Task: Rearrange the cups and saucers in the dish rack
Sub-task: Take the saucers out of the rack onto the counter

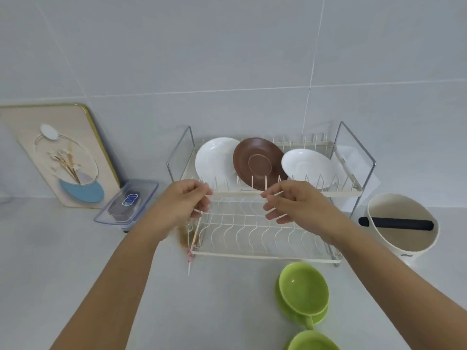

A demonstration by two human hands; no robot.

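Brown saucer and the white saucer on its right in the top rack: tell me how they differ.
The brown saucer is dark brown with a matt look; the white saucer is plain glossy white. The brown saucer sits mid-rack, overlapping the white plate to its left, while the white saucer sits further right and looks tilted flatter. Both stand on edge between the prongs of the dish rack, on its top tier.

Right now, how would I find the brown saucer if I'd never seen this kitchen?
Look for the two-level wire dish rack on the counter. On its top level stand three saucers. The brown saucer is the middle one, and the saucers on either side of it are white.
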